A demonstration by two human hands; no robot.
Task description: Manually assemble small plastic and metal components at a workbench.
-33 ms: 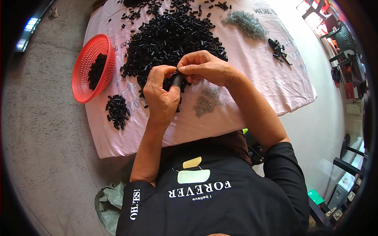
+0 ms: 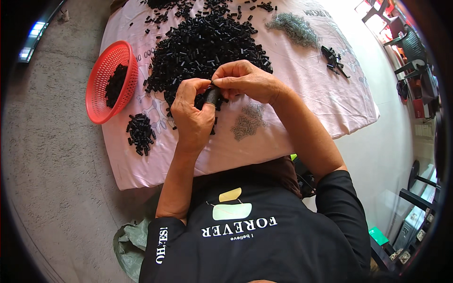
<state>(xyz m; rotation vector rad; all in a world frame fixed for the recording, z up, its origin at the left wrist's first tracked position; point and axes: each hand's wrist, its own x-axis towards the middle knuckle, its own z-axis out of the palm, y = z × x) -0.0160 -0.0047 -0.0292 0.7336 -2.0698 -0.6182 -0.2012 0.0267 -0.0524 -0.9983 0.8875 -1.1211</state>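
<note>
My left hand (image 2: 192, 113) and my right hand (image 2: 250, 84) meet fingertip to fingertip over the near edge of a big heap of small black tubular plastic pieces (image 2: 203, 47). A tiny dark piece (image 2: 213, 83) is pinched between them, mostly hidden by the fingers. Black wrapping (image 2: 212, 97) covers my left thumb. Just below my right hand lies a small pile of fine metal springs or pins (image 2: 248, 122), too small to tell which. To the left of my left hand is a separate small pile of black pieces (image 2: 141, 134).
A red perforated basket (image 2: 92, 101) at the left holds more black pieces. Everything rests on a pink cloth-covered table (image 2: 311, 106). Farther back are a larger silvery pile of small metal parts (image 2: 295, 30) and a cluster of longer black parts (image 2: 334, 61). Chairs (image 2: 409, 49) stand at the right.
</note>
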